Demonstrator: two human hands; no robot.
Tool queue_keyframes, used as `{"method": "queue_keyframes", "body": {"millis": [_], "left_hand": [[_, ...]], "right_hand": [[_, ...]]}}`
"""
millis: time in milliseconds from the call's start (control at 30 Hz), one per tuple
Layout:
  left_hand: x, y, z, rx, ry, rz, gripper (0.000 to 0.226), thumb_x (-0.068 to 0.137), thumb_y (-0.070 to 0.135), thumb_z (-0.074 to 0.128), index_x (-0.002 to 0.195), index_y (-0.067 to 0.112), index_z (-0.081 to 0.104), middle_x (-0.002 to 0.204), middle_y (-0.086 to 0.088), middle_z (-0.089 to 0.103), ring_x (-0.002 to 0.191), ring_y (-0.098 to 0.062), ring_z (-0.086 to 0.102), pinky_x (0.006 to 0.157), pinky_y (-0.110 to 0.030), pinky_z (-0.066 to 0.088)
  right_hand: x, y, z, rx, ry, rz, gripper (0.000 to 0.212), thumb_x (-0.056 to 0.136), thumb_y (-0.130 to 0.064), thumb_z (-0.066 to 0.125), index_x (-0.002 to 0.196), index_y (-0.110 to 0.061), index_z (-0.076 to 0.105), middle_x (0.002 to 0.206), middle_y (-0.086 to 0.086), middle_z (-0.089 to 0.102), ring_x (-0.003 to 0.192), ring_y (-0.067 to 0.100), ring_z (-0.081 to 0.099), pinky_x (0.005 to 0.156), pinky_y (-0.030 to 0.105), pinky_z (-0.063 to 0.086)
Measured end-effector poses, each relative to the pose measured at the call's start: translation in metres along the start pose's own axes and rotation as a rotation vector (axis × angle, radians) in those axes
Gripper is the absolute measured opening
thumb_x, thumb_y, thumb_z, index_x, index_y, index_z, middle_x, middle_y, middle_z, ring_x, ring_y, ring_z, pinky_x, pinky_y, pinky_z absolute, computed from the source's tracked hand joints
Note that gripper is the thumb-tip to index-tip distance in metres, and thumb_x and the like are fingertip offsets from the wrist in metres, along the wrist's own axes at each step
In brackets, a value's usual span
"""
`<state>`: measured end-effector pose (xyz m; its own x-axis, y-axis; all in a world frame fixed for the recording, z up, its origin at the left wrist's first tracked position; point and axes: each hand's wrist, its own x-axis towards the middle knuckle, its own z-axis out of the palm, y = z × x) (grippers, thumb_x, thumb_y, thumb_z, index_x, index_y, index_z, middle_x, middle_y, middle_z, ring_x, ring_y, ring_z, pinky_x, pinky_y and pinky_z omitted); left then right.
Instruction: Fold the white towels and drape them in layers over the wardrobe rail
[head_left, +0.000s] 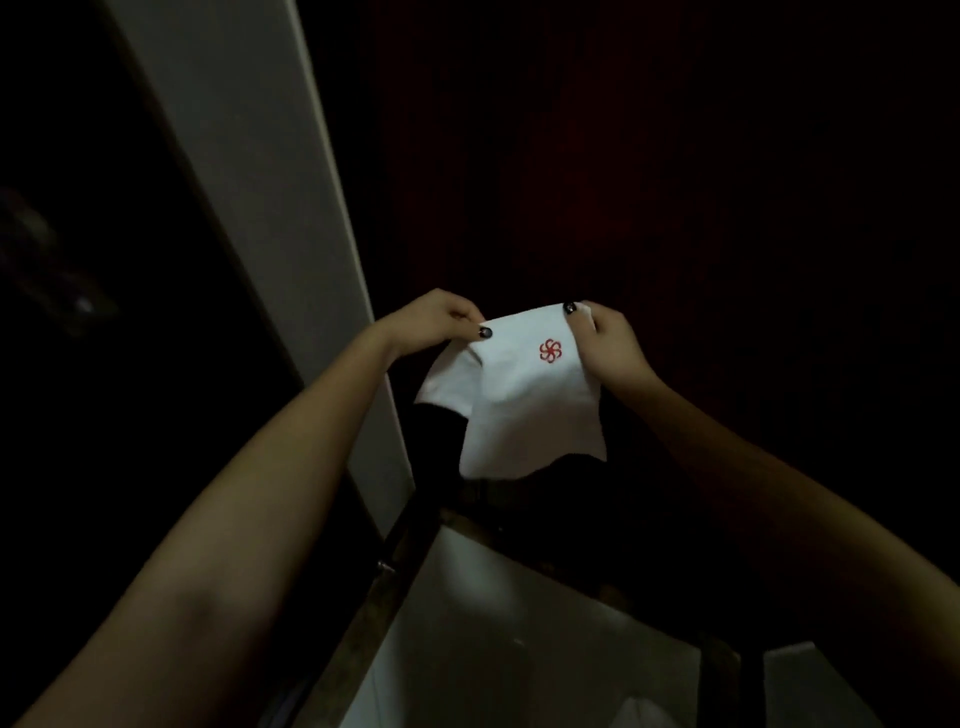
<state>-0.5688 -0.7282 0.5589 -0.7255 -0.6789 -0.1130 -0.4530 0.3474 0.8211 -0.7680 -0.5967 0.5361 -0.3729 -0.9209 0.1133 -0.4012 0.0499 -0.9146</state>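
- The white towel (524, 410) is held up in the air just below the centre of the view, in front of a very dark space. Its top edge is stretched between the two hands and the rest hangs down toward 6 o'clock.
- The left hand (441, 319) is at 10 o'clock of the towel. Its thumb and curled fingers pinch the top left corner, and the dark-painted thumbnail lies on the cloth.
- The right hand (605, 338) is at 2 o'clock of the towel and pinches the top right corner in the same way. A small tip of cloth sticks out above its fingers.
- A red emblem (549, 351) made of loops sits on the towel, close to the right hand.
- A second flap shows at 8 o'clock behind the front layer. How many folds the towel has, I cannot tell.
- The space behind the towel, from 12 to 3 o'clock of the view, is too dark to make out.
- A pale panel (260, 208) runs slanted from 11 o'clock down toward the centre. To the left of it there is only darkness, with a faint blurred shape at 9 o'clock.
- At 6 to 7 o'clock a dark frame (363, 623) borders a pale surface (493, 623). Both are cut off by the bottom edge.
- The left forearm (234, 509) comes in from 7 o'clock and the right forearm (779, 499) from 4 o'clock. Both are cut by the edge.
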Motion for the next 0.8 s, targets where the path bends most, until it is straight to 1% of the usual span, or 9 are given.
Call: {"method": "queue_keyframes", "body": {"millis": [100,200,267,367,433,500,667,733,800], "left_hand": [[-0.032,0.054,-0.067,0.02,0.067,0.017,0.005,0.09,0.009,0.065,0.092,0.008,0.07,0.079,0.004,0.065,0.071,0.004,0.058,0.072,-0.009,0.046],[-0.073,0.099,-0.11,0.056,0.155,0.028,0.012,0.097,0.011,0.056,0.086,0.011,0.06,0.059,0.01,0.054,0.047,0.0,0.047,0.051,-0.016,0.041],[-0.104,0.115,-0.131,0.094,0.228,0.023,0.014,0.099,0.015,0.053,0.087,0.009,0.057,0.06,0.005,0.054,0.043,-0.007,0.046,0.044,-0.02,0.041],[-0.157,0.127,-0.155,0.065,0.331,0.002,0.013,0.099,0.016,0.053,0.09,0.007,0.059,0.073,-0.002,0.061,0.058,-0.012,0.057,0.056,-0.021,0.047],[-0.191,0.132,-0.163,0.04,0.386,0.01,0.014,0.099,0.014,0.054,0.086,0.012,0.059,0.071,0.01,0.061,0.064,-0.002,0.055,0.063,-0.017,0.045],[-0.22,0.136,-0.163,-0.024,0.47,0.01,0.015,0.098,0.01,0.052,0.084,0.012,0.057,0.069,0.014,0.059,0.062,0.006,0.052,0.062,-0.012,0.042],[-0.288,0.14,-0.143,-0.204,0.796,0.012,0.023,0.097,0.015,0.054,0.074,0.017,0.05,0.069,0.006,0.046,0.061,0.0,0.039,0.056,-0.017,0.03],[-0.317,0.146,-0.138,-0.281,0.913,0.013,0.025,0.094,0.018,0.056,0.071,0.018,0.048,0.065,0.007,0.042,0.059,-0.001,0.035,0.054,-0.018,0.027],[-0.346,0.152,-0.132,-0.326,0.993,-0.016,0.028,0.095,0.014,0.058,0.069,0.017,0.048,0.061,0.009,0.043,0.056,-0.002,0.035,0.052,-0.017,0.027]], "right_hand": [[0.004,-0.093,-0.011,0.086,-0.035,-0.044,0.029,0.104,-0.022,0.044,0.085,-0.009,0.061,0.074,0.0,0.063,0.064,0.002,0.061,0.059,0.019,0.047],[0.0,-0.168,-0.005,0.226,-0.025,-0.036,0.029,0.102,-0.019,0.049,0.074,-0.017,0.059,0.07,-0.008,0.062,0.064,0.0,0.059,0.061,0.02,0.048],[-0.002,-0.203,0.006,0.314,-0.024,-0.02,0.033,0.1,-0.017,0.052,0.068,-0.019,0.055,0.06,-0.012,0.058,0.057,-0.002,0.056,0.058,0.02,0.046],[-0.011,-0.24,0.026,0.354,-0.094,-0.015,0.032,0.099,-0.013,0.051,0.068,-0.017,0.055,0.059,-0.01,0.055,0.05,-0.006,0.052,0.053,0.014,0.043],[-0.018,-0.257,0.039,0.358,-0.172,-0.023,0.031,0.1,-0.012,0.05,0.069,-0.015,0.055,0.063,-0.007,0.054,0.049,-0.007,0.05,0.052,0.013,0.041],[-0.025,-0.266,0.051,0.348,-0.262,-0.039,0.027,0.1,-0.012,0.049,0.074,-0.011,0.057,0.067,-0.005,0.056,0.055,-0.003,0.052,0.055,0.015,0.041],[-0.053,-0.282,0.088,0.321,-0.476,-0.162,0.021,0.1,-0.01,0.049,0.081,-0.005,0.055,0.076,0.005,0.052,0.067,0.005,0.049,0.06,0.017,0.038],[-0.065,-0.291,0.108,0.332,-0.631,-0.21,0.015,0.1,-0.008,0.048,0.091,-0.001,0.059,0.082,0.008,0.053,0.076,0.009,0.05,0.067,0.02,0.04],[-0.079,-0.302,0.129,0.387,-0.809,-0.178,0.019,0.099,-0.007,0.049,0.106,0.003,0.063,0.099,0.006,0.063,0.091,0.01,0.059,0.082,0.022,0.046]]}}
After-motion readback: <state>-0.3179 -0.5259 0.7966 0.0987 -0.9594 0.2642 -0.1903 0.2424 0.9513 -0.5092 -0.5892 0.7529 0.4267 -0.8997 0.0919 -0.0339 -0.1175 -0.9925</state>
